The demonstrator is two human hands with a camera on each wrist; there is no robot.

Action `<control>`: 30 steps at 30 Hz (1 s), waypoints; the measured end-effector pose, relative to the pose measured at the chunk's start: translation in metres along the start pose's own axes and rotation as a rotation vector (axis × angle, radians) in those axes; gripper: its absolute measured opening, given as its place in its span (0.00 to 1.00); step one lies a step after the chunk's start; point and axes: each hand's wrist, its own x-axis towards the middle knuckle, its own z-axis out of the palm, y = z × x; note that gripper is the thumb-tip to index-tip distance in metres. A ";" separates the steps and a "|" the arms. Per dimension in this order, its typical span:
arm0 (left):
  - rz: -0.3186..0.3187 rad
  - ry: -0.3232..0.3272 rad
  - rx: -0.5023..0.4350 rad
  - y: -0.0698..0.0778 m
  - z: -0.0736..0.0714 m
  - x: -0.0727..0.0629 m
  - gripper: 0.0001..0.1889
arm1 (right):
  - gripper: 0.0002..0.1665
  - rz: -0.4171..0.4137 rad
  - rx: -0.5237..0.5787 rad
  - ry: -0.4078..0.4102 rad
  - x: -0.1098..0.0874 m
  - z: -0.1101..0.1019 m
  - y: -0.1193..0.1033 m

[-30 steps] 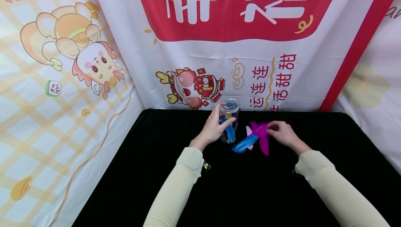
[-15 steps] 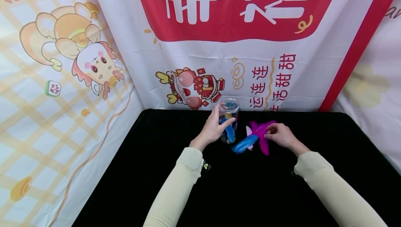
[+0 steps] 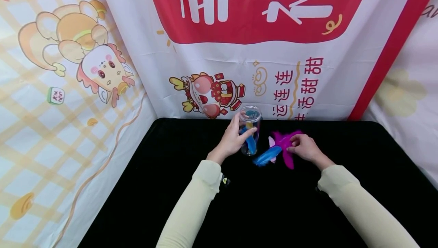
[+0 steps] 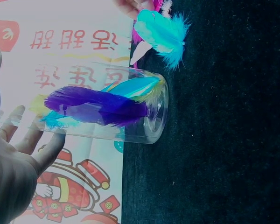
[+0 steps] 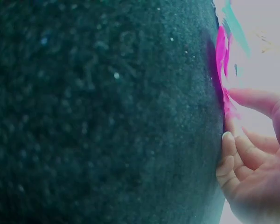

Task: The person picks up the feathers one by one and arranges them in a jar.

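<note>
My left hand grips a clear jar around its side, near the far table edge. Inside the jar are feathers; a purple feather and a blue one with yellow tips show in the left wrist view. To the jar's right lies a loose pile: magenta feathers, a blue feather and a pale pink feather partly beneath it. My right hand is at the pile's right side, with thumb and forefinger pinching a magenta feather. Its exact contact is partly blurred in the right wrist view.
Black cloth covers the table. Directly behind its far edge hangs a white and red printed curtain. Another printed curtain runs along the left side.
My right hand has shifted slightly left, further over the magenta feathers. My left hand and the jar keep their place; the head view has tilted a little.
</note>
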 end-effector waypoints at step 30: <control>-0.010 -0.004 0.019 0.001 -0.002 -0.001 0.44 | 0.14 0.034 -0.018 -0.023 0.001 0.004 -0.003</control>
